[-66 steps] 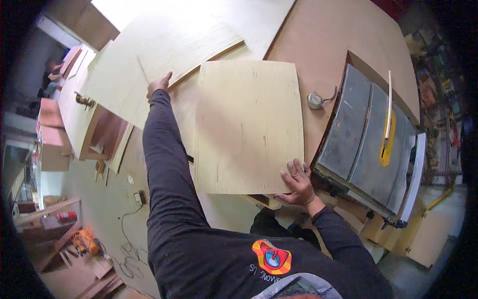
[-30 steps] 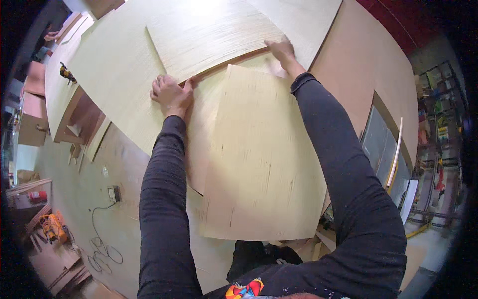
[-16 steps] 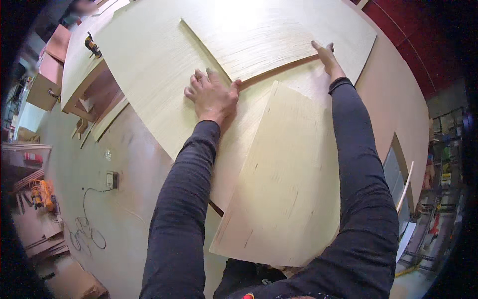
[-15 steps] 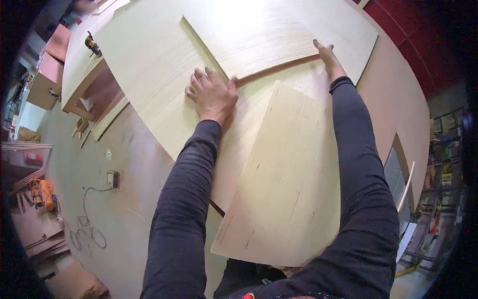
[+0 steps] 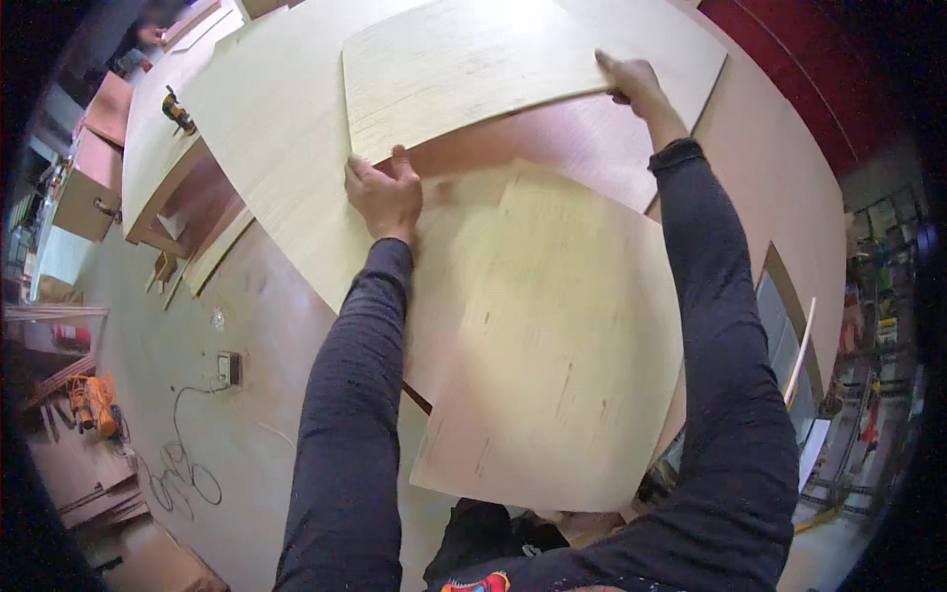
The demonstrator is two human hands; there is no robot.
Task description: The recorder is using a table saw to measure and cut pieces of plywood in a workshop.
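Observation:
A pale plywood panel [image 5: 464, 74] is tilted, its near edge raised above a larger plywood sheet [image 5: 266, 128] with shadow under it. My left hand [image 5: 385, 197] grips the panel's near left corner, thumb and fingers round the edge. Farther right, my right hand [image 5: 636, 87] holds the same near edge, its thumb on top and the fingers curled partly out of sight underneath. Closer to my body lies another plywood piece [image 5: 552, 345], dark-streaked, between my forearms and touched by neither hand.
A yellow and black power tool [image 5: 178, 111] stands on a wooden workpiece at the far left. On the floor are a small box with a cord [image 5: 229, 369] and an orange tool [image 5: 94, 405]. Cluttered shelves [image 5: 883, 316] line the right side. A person shows at the far upper left.
The held panel has turned and its near edge has risen. My left hand has moved left with the corner; my right hand has shifted up and slightly left. The streaked piece shows more fully.

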